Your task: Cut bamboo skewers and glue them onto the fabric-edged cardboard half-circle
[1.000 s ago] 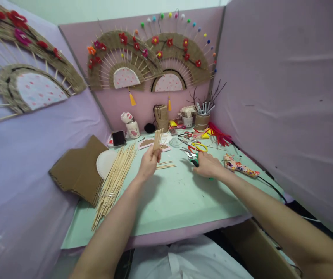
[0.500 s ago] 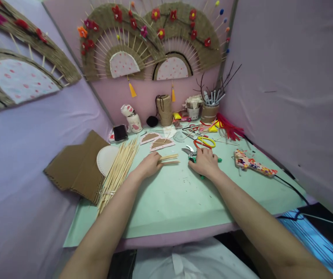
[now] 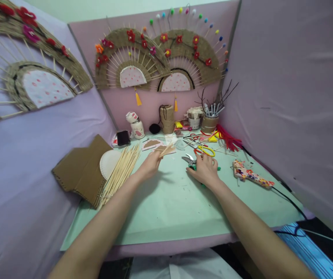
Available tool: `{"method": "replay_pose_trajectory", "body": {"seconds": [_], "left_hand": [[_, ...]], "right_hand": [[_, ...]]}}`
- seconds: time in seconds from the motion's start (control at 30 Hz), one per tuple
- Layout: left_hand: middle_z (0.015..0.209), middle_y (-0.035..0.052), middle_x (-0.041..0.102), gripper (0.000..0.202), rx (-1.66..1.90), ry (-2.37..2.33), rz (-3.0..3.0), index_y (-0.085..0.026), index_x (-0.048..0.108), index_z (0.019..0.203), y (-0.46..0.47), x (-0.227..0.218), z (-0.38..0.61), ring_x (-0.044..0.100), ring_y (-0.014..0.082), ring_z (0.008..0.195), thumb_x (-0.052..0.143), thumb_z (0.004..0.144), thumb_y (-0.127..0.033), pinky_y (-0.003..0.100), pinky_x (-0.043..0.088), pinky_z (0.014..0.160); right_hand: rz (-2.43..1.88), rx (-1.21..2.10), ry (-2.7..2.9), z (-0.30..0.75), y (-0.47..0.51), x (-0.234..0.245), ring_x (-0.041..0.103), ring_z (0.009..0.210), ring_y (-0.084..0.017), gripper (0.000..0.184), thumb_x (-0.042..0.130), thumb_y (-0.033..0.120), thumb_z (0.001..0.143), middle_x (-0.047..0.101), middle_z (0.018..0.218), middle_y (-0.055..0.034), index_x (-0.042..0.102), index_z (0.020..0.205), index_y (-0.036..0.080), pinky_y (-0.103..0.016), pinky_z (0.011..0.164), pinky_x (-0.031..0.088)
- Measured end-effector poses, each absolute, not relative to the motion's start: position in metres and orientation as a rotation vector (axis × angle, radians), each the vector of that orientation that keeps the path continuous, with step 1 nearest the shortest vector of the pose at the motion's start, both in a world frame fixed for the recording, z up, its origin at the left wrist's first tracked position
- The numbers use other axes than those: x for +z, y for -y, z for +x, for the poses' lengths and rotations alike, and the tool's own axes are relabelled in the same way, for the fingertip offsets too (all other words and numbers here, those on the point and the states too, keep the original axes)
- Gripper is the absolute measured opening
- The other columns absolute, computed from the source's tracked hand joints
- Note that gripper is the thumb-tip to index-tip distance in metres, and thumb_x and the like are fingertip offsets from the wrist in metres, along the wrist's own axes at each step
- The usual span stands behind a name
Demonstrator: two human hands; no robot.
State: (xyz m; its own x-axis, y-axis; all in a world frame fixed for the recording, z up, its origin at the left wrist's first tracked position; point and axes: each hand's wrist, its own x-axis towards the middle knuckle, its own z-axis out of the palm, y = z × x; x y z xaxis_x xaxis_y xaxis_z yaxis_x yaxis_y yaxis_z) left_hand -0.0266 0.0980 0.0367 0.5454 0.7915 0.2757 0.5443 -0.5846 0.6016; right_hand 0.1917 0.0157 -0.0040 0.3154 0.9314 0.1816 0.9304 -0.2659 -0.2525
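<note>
My left hand (image 3: 151, 164) is closed around a few short bamboo sticks (image 3: 168, 149), raised a little above the table and pointing up to the right. To the right, my right hand (image 3: 205, 170) grips pruning shears (image 3: 188, 159) lying on the table. The blades of the shears stand apart, pointing left, and parts of their green handles show past my fingers. Left of my left hand lies a bundle of long bamboo sticks (image 3: 121, 168). Behind the short sticks are cardboard half-rounds with pale edging (image 3: 152, 144), partly covered by them.
Brown cardboard (image 3: 81, 168) and a white disc (image 3: 108, 164) lie at the left. Yellow-and-red scissors (image 3: 205, 151) sit behind the shears. At the right is a flower-patterned glue gun (image 3: 252, 174) with a cord. A twine roll (image 3: 166, 119) and a pot of pens (image 3: 209, 123) stand at the back.
My left hand has lifted and turned, so the short sticks now point up instead of lying level to the right. My right hand stays at the shears. The head view has tilted up.
</note>
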Motion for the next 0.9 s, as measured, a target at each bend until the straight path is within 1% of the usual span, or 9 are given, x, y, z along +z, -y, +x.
{"method": "replay_pose_trajectory", "body": {"seconds": [0.1,0.17,0.27,0.33,0.4,0.5,0.67,0.77,0.9], "left_hand": [[0.077,0.0019,0.058,0.019,1.007,-0.801,1.971,-0.018,0.051,0.097,-0.084,0.034,-0.024,0.057,0.0157,0.073,0.040,0.090,-0.032,0.031,0.045,0.074],[0.069,-0.0008,0.055,0.023,1.064,-0.682,1.759,-0.018,0.048,0.096,-0.074,0.024,-0.017,0.056,0.0139,0.066,0.044,0.089,-0.040,0.029,0.045,0.069],[0.065,-0.0006,0.054,0.028,1.024,-0.714,1.655,-0.016,0.052,0.089,-0.060,0.003,-0.006,0.052,0.0130,0.061,0.048,0.086,-0.044,0.027,0.045,0.062],[0.066,0.0020,0.057,0.025,0.875,-0.788,1.732,-0.016,0.055,0.075,-0.055,-0.008,-0.004,0.054,0.0156,0.065,0.050,0.084,-0.039,0.029,0.046,0.063],[0.075,0.0049,0.062,0.018,0.861,-0.836,1.809,-0.017,0.058,0.075,-0.054,-0.012,-0.004,0.057,0.0193,0.078,0.052,0.081,-0.032,0.032,0.047,0.071],[0.086,0.0068,0.065,0.014,0.943,-0.854,1.805,-0.016,0.060,0.084,-0.056,-0.010,-0.007,0.057,0.0223,0.090,0.052,0.079,-0.027,0.034,0.047,0.079],[0.065,0.0044,0.060,0.013,0.845,-0.854,1.751,-0.016,0.056,0.068,-0.055,-0.012,-0.004,0.056,0.0202,0.072,0.053,0.078,-0.024,0.032,0.046,0.067],[0.058,-0.0001,0.052,0.021,0.866,-0.862,1.737,-0.018,0.049,0.065,-0.053,-0.013,-0.004,0.047,0.0144,0.058,0.048,0.083,-0.029,0.028,0.040,0.058],[0.061,-0.0043,0.042,0.024,1.073,-1.003,1.707,-0.020,0.046,0.075,-0.058,0.001,-0.012,0.038,0.0117,0.056,0.043,0.088,-0.040,0.024,0.032,0.054]], "right_hand": [[-2.014,0.068,1.685,0.180,-0.015,0.015,0.041,0.118,-0.034,0.056,0.058,0.045,0.078,0.052,0.123,-0.0177,0.050,0.124,0.015,-0.046,0.101,0.025],[-1.642,0.322,1.717,0.166,-0.018,0.028,0.046,0.117,-0.028,0.049,0.056,0.042,0.081,0.056,0.121,-0.0133,0.050,0.124,0.019,-0.041,0.099,0.033],[-1.071,0.818,1.655,0.141,-0.024,0.041,0.055,0.108,-0.021,0.047,0.055,0.041,0.083,0.059,0.120,-0.0076,0.046,0.126,0.023,-0.035,0.090,0.043],[-0.886,1.043,1.564,0.125,-0.028,0.043,0.059,0.096,-0.018,0.043,0.059,0.040,0.081,0.062,0.109,-0.0060,0.048,0.120,0.023,-0.033,0.081,0.047],[-0.799,1.156,1.486,0.114,-0.031,0.042,0.060,0.080,-0.016,0.032,0.058,0.041,0.082,0.063,0.091,-0.0029,0.052,0.107,0.022,-0.030,0.071,0.047],[-0.810,1.126,1.426,0.104,-0.035,0.038,0.051,0.063,-0.012,0.024,0.056,0.045,0.083,0.054,0.070,0.0029,0.054,0.088,0.021,-0.026,0.061,0.042],[-0.948,1.023,1.347,0.093,-0.044,0.030,0.038,0.053,-0.011,0.033,0.052,0.050,0.083,0.040,0.056,0.0055,0.048,0.069,0.021,-0.025,0.053,0.035],[-0.960,1.005,1.363,0.095,-0.050,0.034,0.044,0.058,-0.012,0.029,0.053,0.049,0.083,0.046,0.060,0.0044,0.051,0.076,0.021,-0.026,0.059,0.040],[-0.962,0.985,1.477,0.130,-0.068,0.051,0.057,0.081,-0.015,0.037,0.064,0.044,0.075,0.063,0.090,-0.0016,0.058,0.105,0.022,-0.028,0.075,0.047]]}}
